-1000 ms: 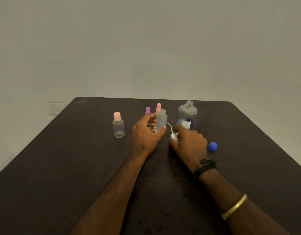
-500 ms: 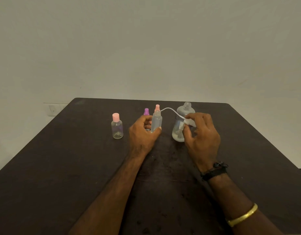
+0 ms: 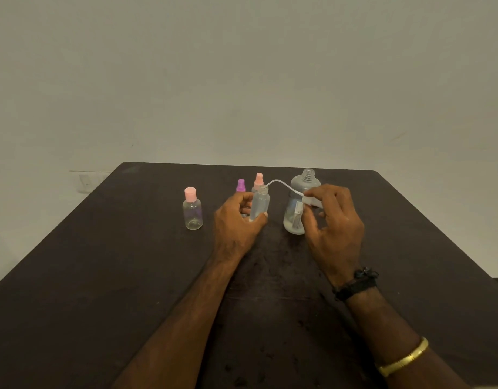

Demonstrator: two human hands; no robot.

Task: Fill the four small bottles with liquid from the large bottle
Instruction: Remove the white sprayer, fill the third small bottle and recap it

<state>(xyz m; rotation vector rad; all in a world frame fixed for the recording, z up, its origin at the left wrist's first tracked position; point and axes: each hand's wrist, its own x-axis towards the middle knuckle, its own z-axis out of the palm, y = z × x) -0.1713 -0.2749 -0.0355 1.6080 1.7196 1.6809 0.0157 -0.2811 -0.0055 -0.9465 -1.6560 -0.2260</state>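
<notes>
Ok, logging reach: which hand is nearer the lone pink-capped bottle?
Left. The left hand grips the uncapped bottle just right of the pink-capped bottle; the right hand, pinching a white sprayer, is farther right by the large bottle.

Table (image 3: pixel 102 276) dark brown; bottle cap (image 3: pixel 190 193) pink; spray cap (image 3: pixel 241 185) purple; bangle (image 3: pixel 402 357) gold; wristband (image 3: pixel 357 284) black.

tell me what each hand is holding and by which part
The left hand grips the uncapped small bottle round its lower body. The right hand pinches the white spray pump by its head, between thumb and fingers.
</notes>
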